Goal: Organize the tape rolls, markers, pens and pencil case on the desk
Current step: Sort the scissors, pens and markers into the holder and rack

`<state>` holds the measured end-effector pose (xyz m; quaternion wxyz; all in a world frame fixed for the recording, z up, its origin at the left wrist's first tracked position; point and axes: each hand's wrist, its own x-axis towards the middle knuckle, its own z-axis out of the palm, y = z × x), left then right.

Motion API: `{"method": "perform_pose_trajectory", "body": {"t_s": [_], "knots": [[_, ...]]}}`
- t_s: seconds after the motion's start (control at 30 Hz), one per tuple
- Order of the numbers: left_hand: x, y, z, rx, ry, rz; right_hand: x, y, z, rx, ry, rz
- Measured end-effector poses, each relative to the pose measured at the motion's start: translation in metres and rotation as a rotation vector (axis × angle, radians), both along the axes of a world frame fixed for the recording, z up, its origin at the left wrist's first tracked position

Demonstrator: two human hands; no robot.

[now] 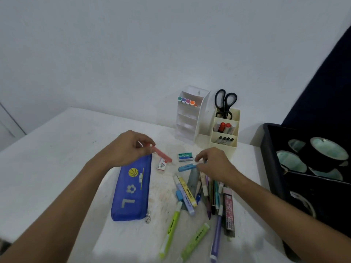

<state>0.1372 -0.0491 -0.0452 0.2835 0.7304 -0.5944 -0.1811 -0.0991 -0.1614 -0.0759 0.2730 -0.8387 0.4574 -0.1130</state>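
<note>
Left hand (pixel 127 147) pinches a pink highlighter (pixel 162 155), right hand (pixel 214 164) pinches a blue highlighter (pixel 187 167), a staple box (pixel 185 157) reading "No.10" at 12 o'clock of it

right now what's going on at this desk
A person is sorting stationery on a white desk. The left hand pinches a pink highlighter above the blue pencil case, and the right hand holds a blue highlighter. A loose pile of pens and markers lies in front. Two organizers at the back already hold some markers and scissors, and a black bin of tape rolls sits to the right.
</note>
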Motion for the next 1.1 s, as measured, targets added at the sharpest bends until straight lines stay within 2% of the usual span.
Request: {"method": "perform_pose_trajectory", "body": {"t_s": [0.1, 0.33, 0.5, 0.73, 0.9, 1.1], "knots": [[0.000, -0.016, 0.014, -0.152, 0.001, 0.062, 0.005, -0.011, 0.023, 0.018, -0.170, -0.024], [-0.012, -0.060, 0.036, -0.345, -0.158, 0.131, 0.022, -0.023, 0.048, -0.139, -0.421, -0.085], [-0.017, -0.087, 0.041, -0.400, -0.202, 0.146, 0.042, -0.029, 0.050, -0.390, -0.633, -0.117], [-0.014, -0.113, 0.034, -0.358, -0.267, 0.092, 0.061, -0.047, 0.026, -0.559, -0.538, -0.066], [-0.013, -0.127, 0.029, -0.332, -0.341, 0.052, 0.050, -0.067, 0.013, -0.626, -0.395, -0.131], [-0.024, -0.136, 0.025, -0.263, -0.425, 0.038, 0.042, -0.089, 0.015, -0.623, -0.300, -0.181]]}}
